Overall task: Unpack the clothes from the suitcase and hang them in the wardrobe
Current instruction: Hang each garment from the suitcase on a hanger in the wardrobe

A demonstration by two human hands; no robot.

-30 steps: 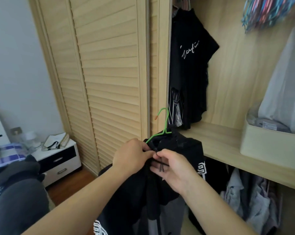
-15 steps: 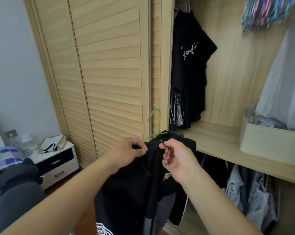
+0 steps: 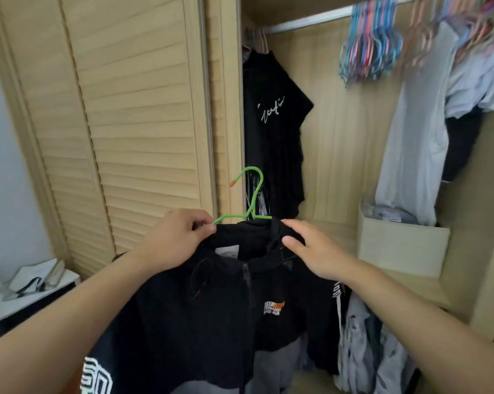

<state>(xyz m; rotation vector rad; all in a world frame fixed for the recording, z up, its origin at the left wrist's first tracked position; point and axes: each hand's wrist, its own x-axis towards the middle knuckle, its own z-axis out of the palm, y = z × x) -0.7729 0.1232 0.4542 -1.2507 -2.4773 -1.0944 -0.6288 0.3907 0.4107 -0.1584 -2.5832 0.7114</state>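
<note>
The person is standing at the open wardrobe, holding a black zip-front hooded jacket with white and orange lettering already threaded on a thin green wire hanger. The left hand is pinching the hanger's left arm together with the collar cloth, fingers curled round it. The right hand is lying with straight, relaxed fingers on the jacket's right shoulder, pressing the cloth rather than gripping it.

The hanger's hook is pointing up from between the two hands, its open end turned left toward the slatted wooden door. The white metal rail is running high above and to the right of the hook, well apart from it, sloping across the top of the wardrobe. The jacket's shoulders are lying roughly parallel to that rail.

So the lift looks to be up and rightward, into the bare stretch of rail between the hanging black T-shirt with white script and the bunch of coloured empty hangers. The left hand, carrying the weight, seems the one to raise it.
</note>
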